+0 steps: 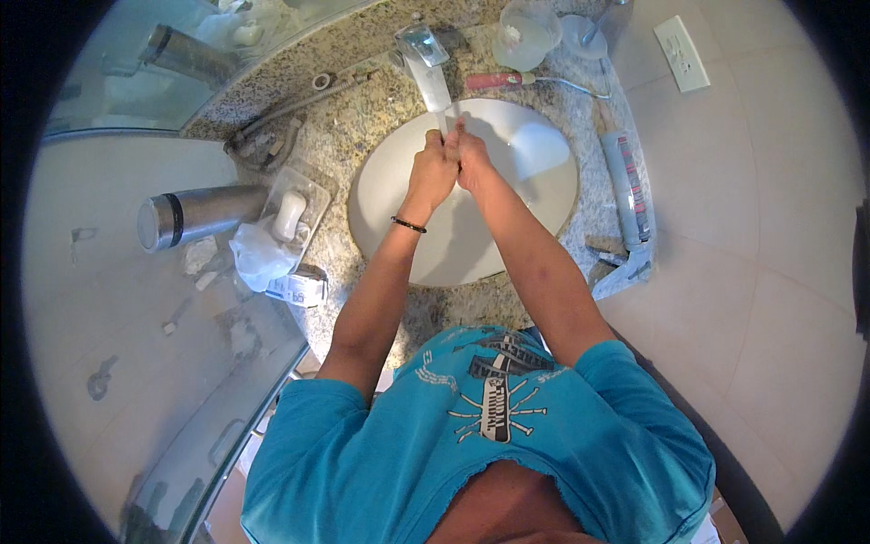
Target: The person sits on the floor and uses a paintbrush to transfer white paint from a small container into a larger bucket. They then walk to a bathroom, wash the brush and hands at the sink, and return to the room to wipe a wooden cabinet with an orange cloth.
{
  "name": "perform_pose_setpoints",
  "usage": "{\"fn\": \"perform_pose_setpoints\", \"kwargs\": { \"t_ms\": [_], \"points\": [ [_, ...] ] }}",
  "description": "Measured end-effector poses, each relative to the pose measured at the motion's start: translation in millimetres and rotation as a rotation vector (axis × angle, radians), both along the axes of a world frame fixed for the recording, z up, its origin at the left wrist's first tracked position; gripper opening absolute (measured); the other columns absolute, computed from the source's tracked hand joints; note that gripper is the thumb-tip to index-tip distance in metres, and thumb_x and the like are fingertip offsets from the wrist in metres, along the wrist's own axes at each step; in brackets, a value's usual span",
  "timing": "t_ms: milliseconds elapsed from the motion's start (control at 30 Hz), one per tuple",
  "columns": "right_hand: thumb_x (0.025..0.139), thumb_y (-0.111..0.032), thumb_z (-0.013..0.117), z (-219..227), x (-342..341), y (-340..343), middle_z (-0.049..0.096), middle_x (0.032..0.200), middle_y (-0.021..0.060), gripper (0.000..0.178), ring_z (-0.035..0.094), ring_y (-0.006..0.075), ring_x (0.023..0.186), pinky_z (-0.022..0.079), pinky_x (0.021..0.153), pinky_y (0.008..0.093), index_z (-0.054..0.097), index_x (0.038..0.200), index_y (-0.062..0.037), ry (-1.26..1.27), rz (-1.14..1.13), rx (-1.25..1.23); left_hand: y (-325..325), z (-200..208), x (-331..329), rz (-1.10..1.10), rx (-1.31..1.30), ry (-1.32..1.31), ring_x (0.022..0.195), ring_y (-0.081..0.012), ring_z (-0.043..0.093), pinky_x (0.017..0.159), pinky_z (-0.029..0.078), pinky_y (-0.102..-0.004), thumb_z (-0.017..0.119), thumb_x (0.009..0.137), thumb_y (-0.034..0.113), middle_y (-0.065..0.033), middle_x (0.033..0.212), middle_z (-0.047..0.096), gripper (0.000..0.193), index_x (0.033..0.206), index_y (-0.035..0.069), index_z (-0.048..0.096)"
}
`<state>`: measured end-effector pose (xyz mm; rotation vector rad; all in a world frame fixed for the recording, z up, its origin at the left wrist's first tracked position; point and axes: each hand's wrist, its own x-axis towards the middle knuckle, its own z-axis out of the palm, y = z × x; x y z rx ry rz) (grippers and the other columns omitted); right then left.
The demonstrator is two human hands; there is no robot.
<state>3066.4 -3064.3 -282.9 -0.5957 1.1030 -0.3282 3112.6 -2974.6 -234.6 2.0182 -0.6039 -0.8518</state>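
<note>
Under the tap [429, 80] my two hands meet over the far side of a white oval sink [381, 195]. My left hand [435, 168], with a dark bracelet [409, 224] at its wrist, is curled inward with the knuckles up. My right hand [472, 160] presses against it from the right, its fingers bent toward the left hand and slightly blurred. A thin stream seems to fall from the spout to the fingers. The palms face each other and are hidden, so whatever lies between them does not show.
A speckled stone counter [349, 118] surrounds the sink. At left are a soap bar [290, 215] in a clear dish, a plastic bag [261, 254] and a metal flask [204, 216]. A red-handled tool [498, 81] lies behind; a tube-like package [627, 190] stands at right.
</note>
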Motion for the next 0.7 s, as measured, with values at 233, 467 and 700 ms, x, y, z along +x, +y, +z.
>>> {"fn": "perform_pose_setpoints", "kwargs": {
  "t_ms": [233,467,700],
  "points": [
    [0.097,-0.026,0.079,2.1,-14.7,15.4,0.06,0.075,0.0008,0.023,0.048,0.0127,0.055,0.039,0.05,0.032,0.063,0.094,-0.0103,-0.016,0.044,-0.259,51.4,-13.9,10.6,0.249,-0.172,0.256,0.062,-0.0103,0.053,0.054,0.044,-0.0275,0.064,0.107,0.025,-0.0057,0.088,0.063,0.028,0.117,0.0,0.059],
    [0.106,-0.032,0.064,18.2,-23.8,11.8,0.035,0.061,-0.0058,0.036,0.031,0.0112,0.048,0.027,0.044,0.0295,0.046,0.078,-0.0181,-0.512,0.126,0.365,60.1,-12.9,16.2,0.365,-0.131,0.787,0.058,-0.0082,0.048,0.048,0.038,-0.0239,0.055,0.111,0.036,-0.0011,0.081,0.057,0.034,0.109,0.003,0.061],
    [0.108,-0.021,0.061,36.2,-29.0,1.4,0.052,0.075,-0.0019,0.019,0.052,0.0135,0.067,0.045,0.063,0.0292,0.058,0.091,-0.0115,-0.579,0.136,0.3,14.3,-51.3,14.9,0.34,-0.266,0.799,0.058,-0.0074,0.051,0.049,0.041,-0.0232,0.055,0.11,0.021,0.004,0.077,0.058,0.017,0.107,0.007,0.065]
  ]
}}
